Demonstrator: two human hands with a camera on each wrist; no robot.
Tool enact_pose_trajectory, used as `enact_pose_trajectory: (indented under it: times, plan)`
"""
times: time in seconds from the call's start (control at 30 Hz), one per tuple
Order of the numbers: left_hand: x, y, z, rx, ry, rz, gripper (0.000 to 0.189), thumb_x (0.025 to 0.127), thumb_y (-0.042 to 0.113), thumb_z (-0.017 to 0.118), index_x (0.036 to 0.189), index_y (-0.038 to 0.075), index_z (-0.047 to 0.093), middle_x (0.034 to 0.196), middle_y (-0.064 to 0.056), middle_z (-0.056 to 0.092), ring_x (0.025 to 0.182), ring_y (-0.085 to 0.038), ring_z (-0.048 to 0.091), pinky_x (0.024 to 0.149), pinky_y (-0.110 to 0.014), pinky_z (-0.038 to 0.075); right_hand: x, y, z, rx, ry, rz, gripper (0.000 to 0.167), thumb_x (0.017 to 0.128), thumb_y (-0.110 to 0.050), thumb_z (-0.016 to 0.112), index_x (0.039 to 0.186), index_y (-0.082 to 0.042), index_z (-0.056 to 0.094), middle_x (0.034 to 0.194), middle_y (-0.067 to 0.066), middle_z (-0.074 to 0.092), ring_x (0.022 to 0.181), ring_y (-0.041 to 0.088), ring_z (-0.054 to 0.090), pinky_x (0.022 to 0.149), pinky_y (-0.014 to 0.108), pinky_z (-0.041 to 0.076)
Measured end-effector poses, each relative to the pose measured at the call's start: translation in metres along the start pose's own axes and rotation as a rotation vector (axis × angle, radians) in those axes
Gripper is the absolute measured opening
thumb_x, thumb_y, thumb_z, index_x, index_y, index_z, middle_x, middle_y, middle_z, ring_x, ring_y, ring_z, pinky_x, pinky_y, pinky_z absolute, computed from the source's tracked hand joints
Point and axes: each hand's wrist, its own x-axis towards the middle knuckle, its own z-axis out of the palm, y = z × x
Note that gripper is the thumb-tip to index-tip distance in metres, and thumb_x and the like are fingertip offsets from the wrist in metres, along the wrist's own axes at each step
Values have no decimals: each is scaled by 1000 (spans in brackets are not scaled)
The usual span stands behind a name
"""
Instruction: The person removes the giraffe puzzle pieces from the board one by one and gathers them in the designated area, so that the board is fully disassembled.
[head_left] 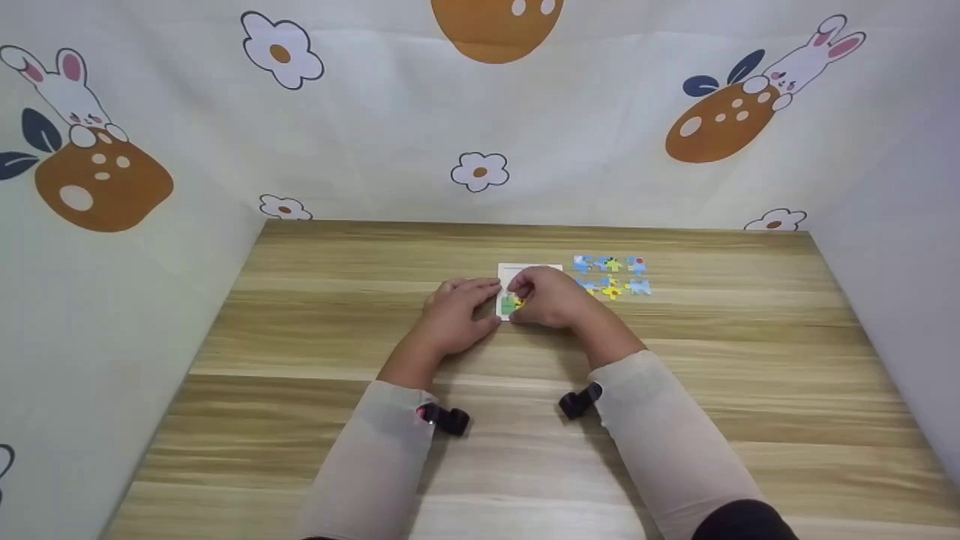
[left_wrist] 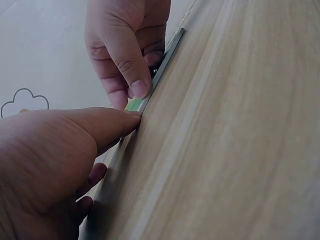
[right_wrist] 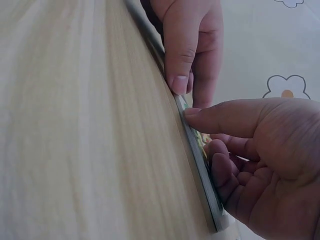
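Note:
A small white-framed puzzle board (head_left: 529,267) lies on the table with green and yellow puzzle pieces (head_left: 509,304) in its lower left part. My left hand (head_left: 454,315) steadies its left side, fingers fairly straight along the edge and thumb at the near corner. From the right, my right hand (head_left: 551,298) reaches over the board, thumb and curled fingertips about a yellow puzzle piece (head_left: 519,301). In the right wrist view, the right thumb (right_wrist: 225,119) touches the board's rim (right_wrist: 200,165). The right hand hides much of the board.
Right of the board, several loose puzzle pieces (head_left: 611,289), blue and yellow, lie in two rows on the wood-grain table (head_left: 337,300). A patterned cloth (head_left: 390,135) hangs behind the table's far edge. Dark wrist cameras (head_left: 448,420) stick out from both sleeves.

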Motion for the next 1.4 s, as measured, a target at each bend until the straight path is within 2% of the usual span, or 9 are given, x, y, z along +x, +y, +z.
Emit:
enact_pose_trajectory:
  times: [0.2,0.57,0.7,0.83,1.0,1.17,1.23,1.4]
  plan:
    - [1,0,1,-4,1,0,57,102,41,70,156,27,58,167,14,48,157,-28,37,126,-61,28,-1,2,-1,28,-3,-15,46,83,-10,86,125,-8,71,116,8,72,102,21,65,96,39,55]
    - [-1,0,1,-14,-10,-2,57,103,41,70,156,27,57,168,15,47,157,-27,36,126,-61,27,-6,3,-5,-11,-1,-79,45,85,-13,85,129,-8,74,114,6,74,98,18,67,92,37,57]
    - [0,1,1,-10,-15,-6,57,103,42,70,157,28,56,168,16,46,157,-26,35,127,-60,26,-9,8,-13,12,3,-126,44,85,-14,85,128,-10,75,110,4,74,90,14,65,86,31,55]
    - [1,2,2,-9,-22,-18,58,103,42,70,158,29,55,169,16,46,158,-27,35,127,-61,26,-18,18,-29,82,-9,-132,45,86,-10,83,130,-11,75,113,5,73,88,14,63,81,28,53]
    - [2,2,3,-6,-35,-34,58,103,42,69,159,30,54,169,16,45,159,-28,34,127,-61,26,-32,37,-50,147,-3,-103,46,86,-6,81,131,-14,75,117,6,73,92,15,64,81,25,54]
    - [1,2,2,0,-30,-31,58,104,42,69,158,30,54,169,16,45,159,-28,35,128,-60,26,-41,58,-64,185,23,-73,45,85,-5,82,129,-13,76,116,7,71,87,15,56,73,20,48]
    - [1,1,1,3,-29,-34,58,104,43,68,159,31,54,169,16,45,159,-28,35,128,-60,25,-44,65,-68,201,9,-64,47,86,-5,84,131,-13,75,116,8,71,87,15,55,73,20,47]
    - [0,0,1,-1,-27,-38,57,104,44,68,159,32,54,169,16,46,159,-27,35,129,-60,25,-49,76,-76,152,-15,-31,49,84,-10,89,130,-16,75,112,6,70,92,18,61,76,22,54]
